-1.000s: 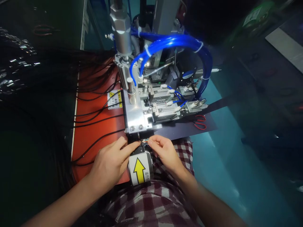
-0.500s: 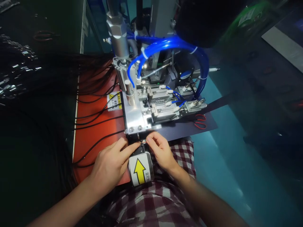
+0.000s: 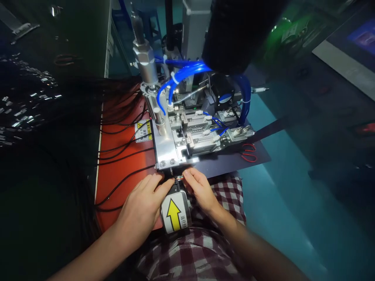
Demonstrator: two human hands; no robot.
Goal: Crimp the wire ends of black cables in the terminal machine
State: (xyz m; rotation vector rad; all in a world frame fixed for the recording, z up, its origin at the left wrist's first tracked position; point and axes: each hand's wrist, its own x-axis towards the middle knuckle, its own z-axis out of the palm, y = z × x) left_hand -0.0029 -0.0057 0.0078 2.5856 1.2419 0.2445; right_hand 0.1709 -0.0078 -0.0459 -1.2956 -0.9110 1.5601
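Observation:
In front of the machine's metal block (image 3: pixel 166 150), my two hands meet over a small black fixture (image 3: pixel 175 187). A short cable end with thin coloured wires (image 3: pixel 179 178) bridges the gap between my fingertips. My left hand (image 3: pixel 143 201) is closed, its thumb pressing at the left end of the cable; its other fingertips are partly hidden. From the right, the thumb and forefinger of my right hand (image 3: pixel 200 189) pinch the wire tips. Just below the fixture is a rounded housing with a yellow arrow label (image 3: pixel 174 212).
Several black cables (image 3: pixel 125 152) lie across the orange-red surface (image 3: pixel 117 183) at left. Blue air hoses (image 3: pixel 193 70) arch over the pneumatic cylinders (image 3: pixel 202 142). Red-handled scissors (image 3: pixel 249 153) lie on the dark plate at right. A dark blurred shape (image 3: pixel 243 35) hangs overhead.
The view has shifted slightly. Both hands stay at the fixture, and more of the coloured wires shows between their fingertips. My left fingers have shifted a little, with the thumb now along the cable.

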